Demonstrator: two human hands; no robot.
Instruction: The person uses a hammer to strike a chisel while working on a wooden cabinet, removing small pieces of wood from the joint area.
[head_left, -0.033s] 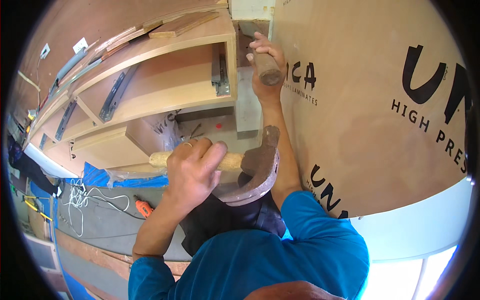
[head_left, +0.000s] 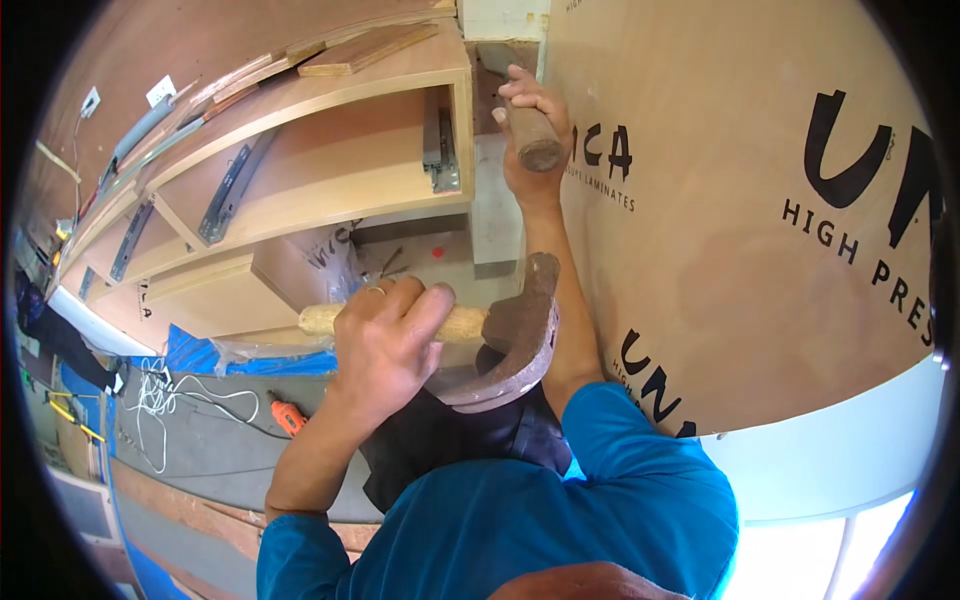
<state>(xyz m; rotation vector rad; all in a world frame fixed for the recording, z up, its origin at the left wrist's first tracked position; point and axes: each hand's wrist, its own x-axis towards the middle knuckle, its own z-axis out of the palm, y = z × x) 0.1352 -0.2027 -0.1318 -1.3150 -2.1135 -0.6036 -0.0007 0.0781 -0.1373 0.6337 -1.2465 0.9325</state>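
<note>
My left hand (head_left: 385, 345) is closed round the pale wooden handle of an adze (head_left: 525, 320), whose heavy curved metal head points right and hangs over my lap and right forearm. Farther off, my right hand (head_left: 540, 115) grips a chisel (head_left: 535, 140) by its worn wooden handle. The butt of that handle faces me, and the blade reaches away into the gap between the cabinet and the upright laminate-covered panel. Where the blade's tip rests cannot be seen clearly. The adze head and the chisel butt are apart.
A wooden cabinet (head_left: 345, 195) with metal drawer runners (head_left: 225, 190) stands at left, loose boards (head_left: 370, 48) on top. The large printed panel (head_left: 700, 260) closes off the right side. On the floor lie an orange power drill (head_left: 288, 415) and a tangled white cable (head_left: 160, 395).
</note>
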